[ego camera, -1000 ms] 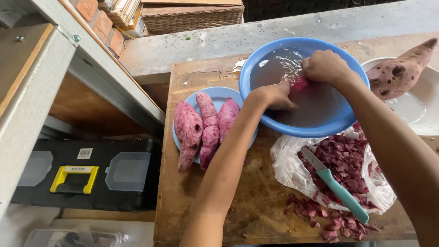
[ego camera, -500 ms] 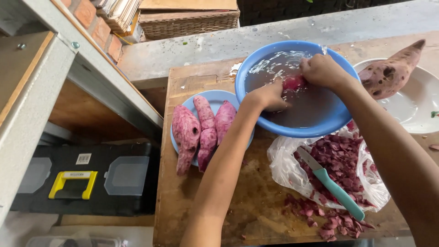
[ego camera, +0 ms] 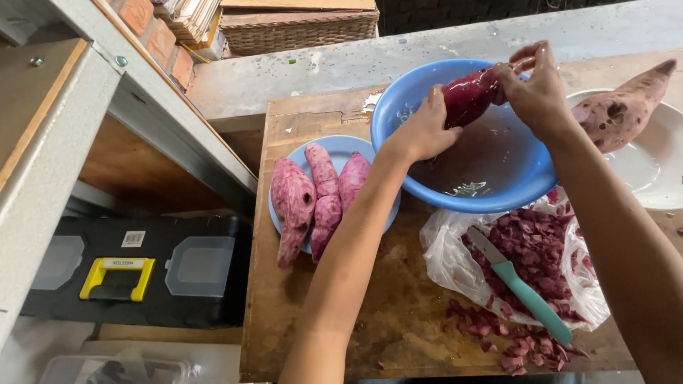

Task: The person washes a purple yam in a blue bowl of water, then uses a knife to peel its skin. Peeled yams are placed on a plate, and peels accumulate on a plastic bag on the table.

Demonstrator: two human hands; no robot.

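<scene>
Both hands hold one wet, peeled purple sweet potato [ego camera: 469, 96] above a blue basin [ego camera: 409, 96] of water. My left hand [ego camera: 423, 131] grips its near end. My right hand [ego camera: 537, 89] grips its far end over the basin's back rim. To the left, a small blue plate [ego camera: 359, 146] carries three peeled purple sweet potatoes [ego camera: 316, 195]. On the right, an unpeeled sweet potato [ego camera: 622, 107] with a dark hole lies in a white bowl [ego camera: 651, 174].
A teal-handled knife [ego camera: 523, 291] lies on a clear plastic bag [ego camera: 448, 252] heaped with purple peelings; more peelings are scattered by the wooden board's [ego camera: 299, 306] front edge. A black toolbox with a yellow handle [ego camera: 117, 277] sits below left. A wicker basket [ego camera: 299, 28] stands behind.
The sweet potato was down in the basin's water; both hands have lifted it out and now hold it above the basin's far side.
</scene>
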